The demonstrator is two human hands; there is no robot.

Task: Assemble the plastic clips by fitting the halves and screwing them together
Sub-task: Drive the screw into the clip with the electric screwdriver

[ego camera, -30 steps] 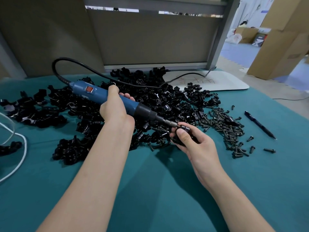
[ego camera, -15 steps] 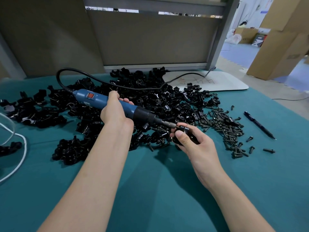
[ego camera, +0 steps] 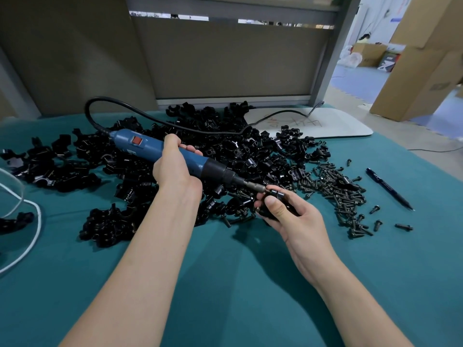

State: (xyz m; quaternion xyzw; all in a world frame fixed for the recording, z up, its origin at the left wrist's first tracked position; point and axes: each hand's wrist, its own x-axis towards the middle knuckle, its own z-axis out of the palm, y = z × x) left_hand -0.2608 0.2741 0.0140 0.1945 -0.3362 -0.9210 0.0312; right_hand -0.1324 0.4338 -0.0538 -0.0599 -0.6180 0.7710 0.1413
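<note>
Right hand (ego camera: 298, 221): fingers curled round a black clip (ego camera: 278, 196), thumb pressed on its near side. The clip sits at the fingertips, on the hand's far-left end.

Left hand (ego camera: 175, 169): wrapped round the blue electric screwdriver (ego camera: 150, 146) at mid-barrel. The bit (ego camera: 258, 187) slants down to the right, and its tip meets the clip's top.

Beyond both hands: a heap of loose clip halves (ego camera: 225, 146) on the teal cloth (ego camera: 225, 284).

Right of the right hand: scattered screws (ego camera: 335, 186), with a pen (ego camera: 388, 189) farther out.

A black cord (ego camera: 175, 126) loops from the driver's rear over the heap.
</note>
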